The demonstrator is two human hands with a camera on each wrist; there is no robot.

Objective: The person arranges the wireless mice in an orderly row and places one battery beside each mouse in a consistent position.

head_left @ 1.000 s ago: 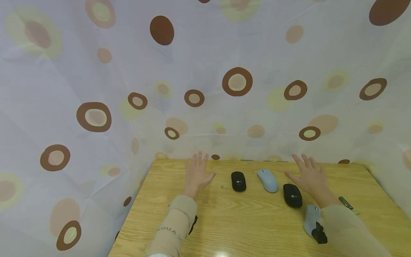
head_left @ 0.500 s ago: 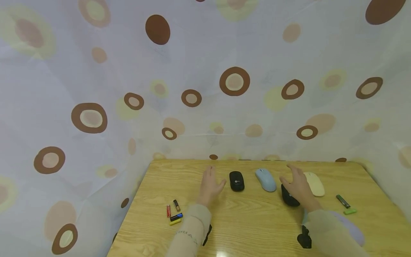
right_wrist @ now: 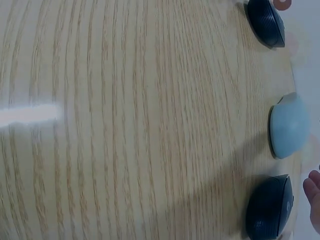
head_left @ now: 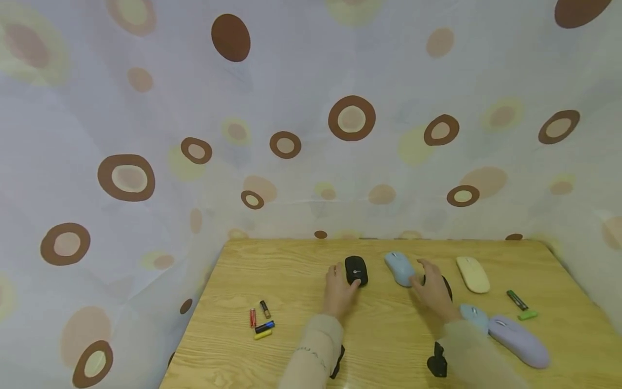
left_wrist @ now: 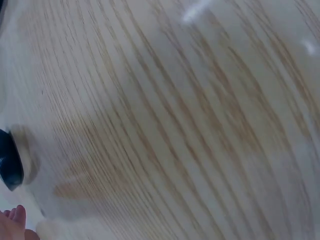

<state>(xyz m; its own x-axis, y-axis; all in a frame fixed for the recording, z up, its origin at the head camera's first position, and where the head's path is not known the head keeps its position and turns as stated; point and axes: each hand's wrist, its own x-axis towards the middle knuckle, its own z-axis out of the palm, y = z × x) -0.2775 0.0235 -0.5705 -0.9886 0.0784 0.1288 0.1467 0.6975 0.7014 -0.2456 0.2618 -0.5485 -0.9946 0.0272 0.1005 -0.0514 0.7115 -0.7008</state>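
Note:
My left hand (head_left: pixel 337 290) is beside a black computer mouse (head_left: pixel 356 266), its thumb at the near edge of the mouse in the head view. The left wrist view has that hand (left_wrist: pixel 12 224) just below a black mouse (left_wrist: pixel 10 160), with a gap between. Between a light blue mouse (head_left: pixel 397 266) and a second black mouse (head_left: pixel 448 289), my right hand (head_left: pixel 431 289) hovers with loosely bent fingers, covering most of the black one. In the right wrist view, fingertips (right_wrist: pixel 311 187) show near the black mouse (right_wrist: pixel 269 209) and the blue mouse (right_wrist: pixel 291 125).
On the wooden table (head_left: pixel 389 346), a cream mouse (head_left: pixel 473 274), another blue mouse (head_left: pixel 473 314) and a purple mouse (head_left: pixel 519 341) lie at the right. Green batteries (head_left: pixel 517 300) are beyond them. Several coloured batteries (head_left: pixel 264 327) lie at the left. A dotted curtain (head_left: pixel 311 173) hangs behind.
Both hands have come down from raised, spread positions. The left hand moved right to the black mouse; the right hand moved left, uncovering the cream and purple mice.

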